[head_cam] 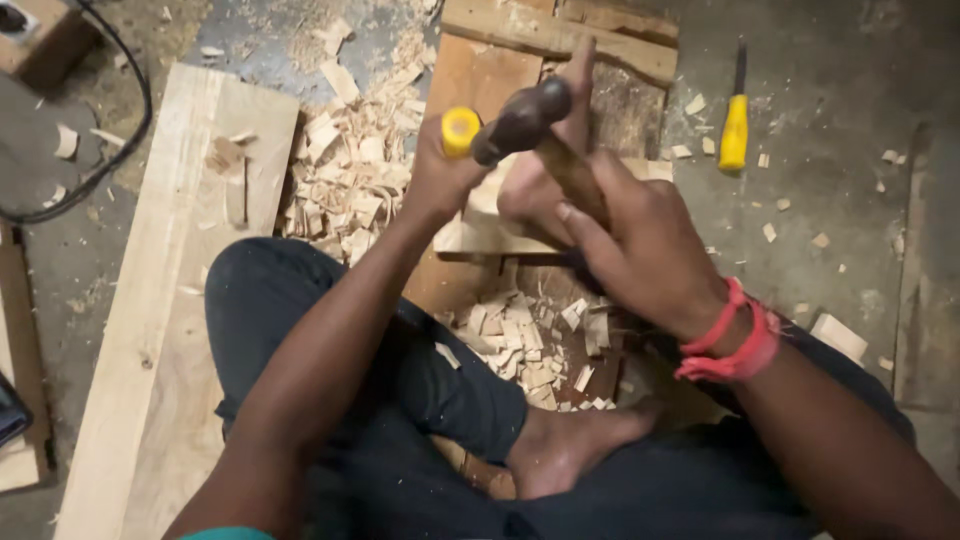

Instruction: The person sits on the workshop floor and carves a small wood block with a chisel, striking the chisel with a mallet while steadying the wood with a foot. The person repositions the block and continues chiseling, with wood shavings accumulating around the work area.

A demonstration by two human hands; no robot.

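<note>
My left hand (437, 178) grips a chisel with a yellow handle (460, 131), its blade hidden behind the hand. My right hand (645, 240), with a red thread band at the wrist, holds a hammer by its wooden shaft (570, 175); the dark hammer head (520, 120) is right beside the yellow handle's top. One bare foot (545, 170) presses on a pale wooden workpiece (480, 235) lying across a brown plank (480, 80). The other foot (565, 445) rests near my lap.
Heaps of wood chips (350, 175) lie left of the workpiece and below it (530, 345). A long pale plank (170, 300) runs along the left. A second yellow-handled tool (735, 125) lies on the grey floor at right. A black cable (120, 150) curves at upper left.
</note>
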